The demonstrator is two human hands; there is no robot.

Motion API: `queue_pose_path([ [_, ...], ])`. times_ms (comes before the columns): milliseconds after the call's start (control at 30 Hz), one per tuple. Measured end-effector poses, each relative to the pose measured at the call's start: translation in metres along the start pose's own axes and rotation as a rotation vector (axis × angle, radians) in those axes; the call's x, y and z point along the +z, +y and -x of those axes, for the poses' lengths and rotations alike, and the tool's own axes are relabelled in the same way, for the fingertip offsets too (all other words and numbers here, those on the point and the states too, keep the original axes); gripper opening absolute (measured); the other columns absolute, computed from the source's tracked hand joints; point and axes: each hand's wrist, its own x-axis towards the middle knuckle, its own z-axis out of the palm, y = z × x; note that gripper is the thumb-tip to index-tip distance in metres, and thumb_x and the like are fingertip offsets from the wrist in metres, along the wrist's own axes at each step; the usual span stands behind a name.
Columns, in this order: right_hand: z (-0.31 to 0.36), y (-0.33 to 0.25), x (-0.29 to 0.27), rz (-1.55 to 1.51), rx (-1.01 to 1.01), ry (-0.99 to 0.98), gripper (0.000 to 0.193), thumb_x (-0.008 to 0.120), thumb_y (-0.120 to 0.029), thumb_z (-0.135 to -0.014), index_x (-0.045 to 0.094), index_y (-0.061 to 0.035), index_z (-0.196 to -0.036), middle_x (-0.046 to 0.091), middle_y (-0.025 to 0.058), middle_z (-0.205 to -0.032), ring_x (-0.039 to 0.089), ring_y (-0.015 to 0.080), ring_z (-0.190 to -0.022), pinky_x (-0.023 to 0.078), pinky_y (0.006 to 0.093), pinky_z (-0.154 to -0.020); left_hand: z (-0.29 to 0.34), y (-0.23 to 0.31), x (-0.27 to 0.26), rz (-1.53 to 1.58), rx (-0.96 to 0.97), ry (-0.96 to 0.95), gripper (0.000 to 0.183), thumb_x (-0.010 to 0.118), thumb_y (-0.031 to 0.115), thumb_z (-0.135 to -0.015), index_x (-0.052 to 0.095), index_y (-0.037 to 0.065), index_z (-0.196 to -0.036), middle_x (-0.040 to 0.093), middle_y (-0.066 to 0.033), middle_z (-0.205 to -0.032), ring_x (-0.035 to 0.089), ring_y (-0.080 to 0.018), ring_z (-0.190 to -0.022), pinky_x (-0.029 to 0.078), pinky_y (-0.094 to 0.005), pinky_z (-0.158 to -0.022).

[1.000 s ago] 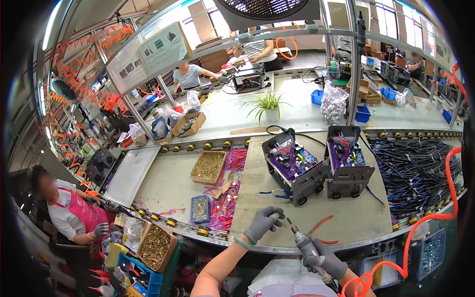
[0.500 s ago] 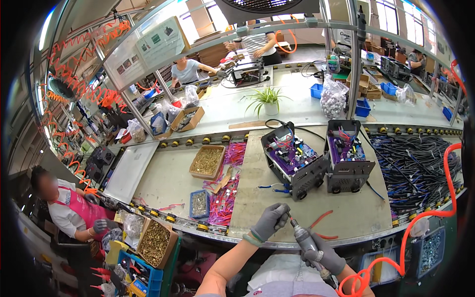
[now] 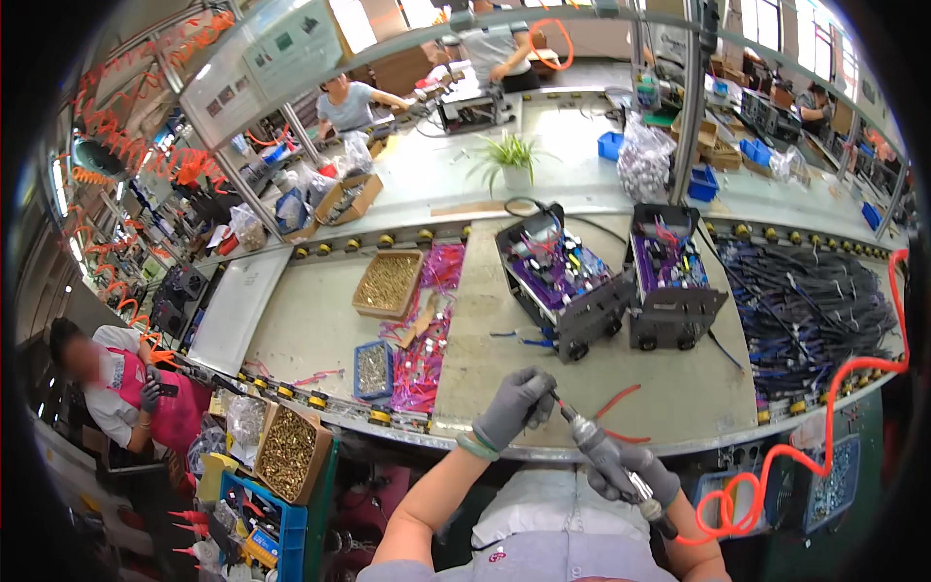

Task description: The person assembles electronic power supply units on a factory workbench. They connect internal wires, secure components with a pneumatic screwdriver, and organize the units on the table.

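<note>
Long grey conveyor workbench, running side to side, yellow rollers along both long edges

At the far right end, a heap of black cable harnesses, spilling toward the near edge

Near the centre, two open black chassis side by side: left chassis tilted, purple boards and coloured wires inside; right chassis just beside it, squarer to the edge

Left of centre, a brown cardboard tray of brass-coloured screws, close to the far edge; pink bags of small parts trailing from it toward the near edge; a small blue bin of silver screws at the near edge, touching those bags

Below the near edge at the left, a cardboard box of brass screws perched on a blue crate

At the near edge, centre: pneumatic screwdriver, grey body, held slanted, tip up-left over the bench edge, orange coiled air hose leading off its rear toward the right

Right hand, grey-gloved, fingers wrapped tight round the screwdriver's body

Left hand, grey-gloved, green band at the wrist, fingers curled together, pinching at the screwdriver's bit; too small to tell whether a screw sits between the fingertips

Just right of the bit, a loose red wire lying on the bench
</note>
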Motion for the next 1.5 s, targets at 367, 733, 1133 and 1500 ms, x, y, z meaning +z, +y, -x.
queue_pose_path([
  [367, -0.005, -0.015, 0.027, 1.020, -0.278, 0.245, 0.081, 0.073, -0.025, -0.075, 0.034, -0.0054, -0.143, 0.057, 0.0084, -0.093, 0.058, 0.0120, -0.066, 0.050, 0.0270, -0.057, 0.014, 0.009, 0.005, -0.030, -0.007, 0.116, 0.022, 0.061, 0.027, -0.094, 0.058, 0.006, -0.087, 0.060, -0.0034, -0.062, 0.052, -0.0071, -0.045, 0.038, -0.0191, -0.038],
  [733, 0.004, -0.027, 0.036, 0.481, -0.131, 0.293, 0.083, 0.076, -0.043, -0.077, 0.037, -0.0042, -0.139, 0.057, 0.0061, -0.088, 0.058, 0.0101, -0.061, 0.049, 0.0247, -0.052, -0.013, -0.017, 0.029, -0.084, 0.188, 0.173, 0.048, 0.045, 0.045, -0.100, 0.059, 0.000, -0.110, 0.065, -0.0066, -0.082, 0.051, -0.0067, -0.053, 0.038, -0.0203, -0.046],
  [1133, -0.009, -0.038, 0.050, 0.444, -0.213, 0.441, 0.073, 0.069, -0.043, -0.072, 0.046, -0.0043, -0.128, 0.058, 0.0067, -0.076, 0.057, 0.0113, -0.055, 0.047, 0.0242, -0.049, -0.130, -0.016, -0.046, -0.045, 0.209, 0.326, 0.030, 0.046, 0.032, -0.099, 0.061, 0.005, -0.099, 0.066, -0.0047, -0.085, 0.062, -0.0133, -0.067, 0.051, -0.0290, -0.061],
  [1500, -0.046, -0.022, 0.048, 0.332, -0.237, 0.345, 0.056, 0.063, -0.031, -0.081, 0.045, -0.0018, -0.125, 0.057, 0.0065, -0.077, 0.056, 0.0112, -0.056, 0.048, 0.0255, -0.052, -0.115, 0.001, -0.091, 0.106, 0.214, 0.255, 0.028, 0.046, 0.030, -0.100, 0.062, 0.007, -0.107, 0.066, -0.0028, -0.090, 0.063, -0.0129, -0.081, 0.051, -0.0274, -0.070],
])
